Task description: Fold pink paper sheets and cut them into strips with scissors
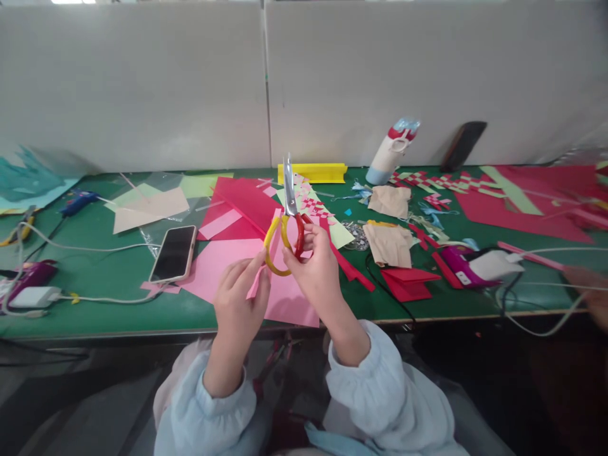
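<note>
My right hand (316, 269) holds scissors (290, 190) by their red and yellow handles, with the blades pointing up and away from me. Left of it, my left hand (242, 292) pinches a narrow pink paper strip (254, 285), which runs up behind the yellow handle loop. Beneath both hands a large pink sheet (204, 266) lies at the table's front. Red paper (247, 202) and a pale green sheet (339, 233) with small pink and red pieces are just beyond.
A phone (175, 253) and cables lie on the green table (118, 237). Toward the back stand a yellow holder (312, 173) and a bottle (392, 152). On the right are cloth pieces (389, 245), a purple power strip (458, 266) and another person's blurred hand (589, 291).
</note>
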Available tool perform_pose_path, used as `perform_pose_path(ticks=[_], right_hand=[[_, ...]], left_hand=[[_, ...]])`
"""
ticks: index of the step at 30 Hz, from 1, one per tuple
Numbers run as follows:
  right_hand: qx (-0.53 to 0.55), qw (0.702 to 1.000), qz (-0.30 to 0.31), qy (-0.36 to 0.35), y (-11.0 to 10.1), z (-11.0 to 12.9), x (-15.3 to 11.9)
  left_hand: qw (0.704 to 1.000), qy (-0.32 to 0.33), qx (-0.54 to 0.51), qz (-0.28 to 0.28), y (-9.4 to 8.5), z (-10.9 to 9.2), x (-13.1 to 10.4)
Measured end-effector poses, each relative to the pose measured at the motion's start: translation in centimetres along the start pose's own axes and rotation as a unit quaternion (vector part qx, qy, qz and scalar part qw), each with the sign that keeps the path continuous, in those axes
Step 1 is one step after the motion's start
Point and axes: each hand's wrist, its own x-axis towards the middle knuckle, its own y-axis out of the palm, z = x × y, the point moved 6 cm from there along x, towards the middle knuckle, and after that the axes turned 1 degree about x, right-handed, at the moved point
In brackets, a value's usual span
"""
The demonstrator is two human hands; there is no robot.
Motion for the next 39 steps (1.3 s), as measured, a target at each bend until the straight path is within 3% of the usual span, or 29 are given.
perform_pose_path(ticks=[5, 9, 14, 20, 25, 30, 35, 39], right_hand=[[0.004, 1.0, -0.016, 0.016, -0.6, -1.3, 0.6], [0.122, 0.988, 0.005, 0.09, -1.1, -3.6, 1.5], [0.279, 0.941, 0.041, 0.185, -1.7, -5.8, 1.9], [0.296, 0.932, 0.059, 0.203, -2.6, -5.8, 0.7], [0.258, 0.934, 0.081, 0.231, -2.8, -6.1, -0.7], [0.255, 0.936, 0.06, 0.237, -3.1, -6.5, -1.8], [0.268, 0.936, 0.053, 0.222, -3.2, -6.6, -2.7], [0.295, 0.932, 0.029, 0.21, -4.3, -6.5, -2.7]], left_hand=[[1.0, -0.018, 0.014, 0.018, -0.5, 0.9, -0.2], [0.994, -0.074, 0.07, 0.049, -0.9, 3.3, -0.8], [0.951, -0.22, 0.143, 0.164, -0.8, 6.5, -2.1], [0.91, -0.283, 0.106, 0.283, -0.4, 7.1, -3.0], [0.896, -0.281, 0.082, 0.334, 0.4, 7.2, -3.8], [0.894, -0.257, 0.074, 0.36, 1.5, 7.1, -4.6], [0.899, -0.233, 0.102, 0.357, 1.9, 7.0, -4.7], [0.915, -0.237, 0.108, 0.308, 0.7, 6.8, -4.4]])
